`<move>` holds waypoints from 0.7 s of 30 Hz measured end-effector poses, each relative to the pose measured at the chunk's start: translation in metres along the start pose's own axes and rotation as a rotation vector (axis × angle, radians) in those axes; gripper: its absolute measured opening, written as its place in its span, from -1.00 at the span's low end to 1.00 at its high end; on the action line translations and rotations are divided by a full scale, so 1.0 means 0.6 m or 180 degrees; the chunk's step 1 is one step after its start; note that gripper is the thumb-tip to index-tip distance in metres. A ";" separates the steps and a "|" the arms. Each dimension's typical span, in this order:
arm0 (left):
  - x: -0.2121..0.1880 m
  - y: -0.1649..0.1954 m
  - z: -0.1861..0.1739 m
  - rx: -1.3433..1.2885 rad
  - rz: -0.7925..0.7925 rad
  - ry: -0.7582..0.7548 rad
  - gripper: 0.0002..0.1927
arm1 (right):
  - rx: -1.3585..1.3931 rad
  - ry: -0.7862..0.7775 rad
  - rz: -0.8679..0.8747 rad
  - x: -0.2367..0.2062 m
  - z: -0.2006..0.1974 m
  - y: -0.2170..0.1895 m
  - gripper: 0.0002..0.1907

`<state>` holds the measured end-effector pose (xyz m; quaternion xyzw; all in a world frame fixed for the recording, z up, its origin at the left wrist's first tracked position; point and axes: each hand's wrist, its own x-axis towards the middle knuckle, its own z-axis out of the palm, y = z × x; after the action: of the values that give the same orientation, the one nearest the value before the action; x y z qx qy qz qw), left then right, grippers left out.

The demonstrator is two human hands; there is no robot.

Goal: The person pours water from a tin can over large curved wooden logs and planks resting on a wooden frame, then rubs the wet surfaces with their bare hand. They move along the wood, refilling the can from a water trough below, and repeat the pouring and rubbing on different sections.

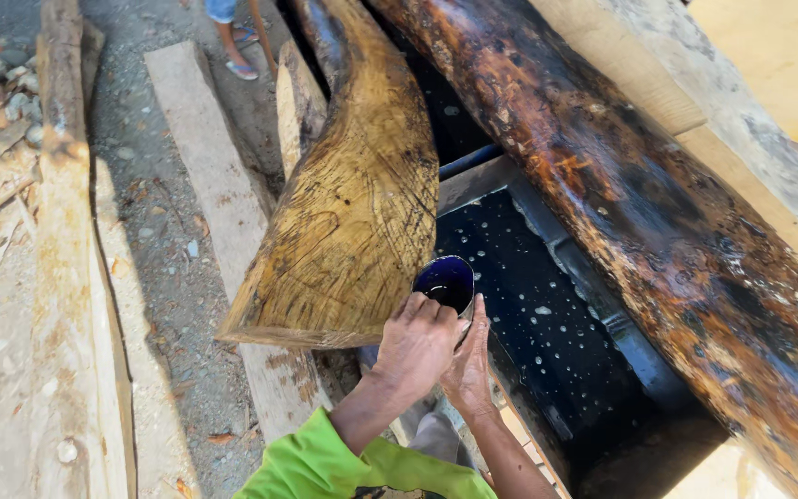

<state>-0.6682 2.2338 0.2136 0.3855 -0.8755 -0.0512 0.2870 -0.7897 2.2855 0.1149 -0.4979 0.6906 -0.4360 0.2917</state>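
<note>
Both of my hands are wrapped round a small metal cup (447,281) filled with dark liquid. My left hand (415,344) grips its near side from above, and my right hand (469,362) cups it from below on the right. The cup is held between a curved yellow timber (358,194) on its left and a trough of black liquid (547,323) on its right. A big dark wet-looking log (639,203) runs diagonally over the trough. My left sleeve (325,462) is bright green.
Pale planks (210,157) and a rough beam (66,277) lie on gravel ground at the left. Another person's feet in sandals (240,46) stand at the top. A light plank (713,92) runs along the log's far side.
</note>
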 end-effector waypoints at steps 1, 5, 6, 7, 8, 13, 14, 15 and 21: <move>0.005 0.020 0.005 -0.0046 0.0101 -0.0035 -0.76 | 0.0245 0.0003 0.0371 -0.005 -0.012 0.012 0.42; 0.041 0.113 0.031 -0.0242 0.0367 -0.0255 -0.83 | 0.0766 0.0484 -0.0421 -0.009 -0.095 0.054 0.16; 0.059 0.140 0.046 -0.0480 0.0234 -0.0085 -0.69 | 0.1255 0.0557 -0.0408 -0.004 -0.121 0.064 0.10; 0.074 0.168 0.056 -0.0737 0.0116 0.0049 -0.55 | 0.1747 0.0649 -0.0407 -0.001 -0.154 0.072 0.04; 0.093 0.196 0.072 -0.0913 -0.0032 0.0009 -0.37 | 0.1405 0.0805 -0.0309 0.006 -0.189 0.081 0.01; 0.178 0.334 0.157 -0.2923 -0.1385 -0.0837 0.41 | 0.4868 0.1052 0.0814 0.028 -0.359 0.118 -0.02; 0.197 0.359 0.177 -0.2867 -0.1367 -0.0917 0.41 | 0.4014 0.1018 0.0374 0.035 -0.393 0.127 0.01; 0.212 0.386 0.195 -0.2809 -0.1346 -0.1025 0.40 | 0.3143 0.1012 -0.0004 0.035 -0.426 0.136 0.03; 0.283 0.498 0.298 -0.3093 -0.1266 -0.1101 0.36 | -0.0581 0.1069 -0.0117 0.040 -0.582 0.195 0.31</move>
<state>-1.0494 2.2988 0.2367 0.3527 -0.6958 -0.5651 0.2687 -1.1408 2.3863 0.1679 -0.4550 0.7570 -0.4538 0.1179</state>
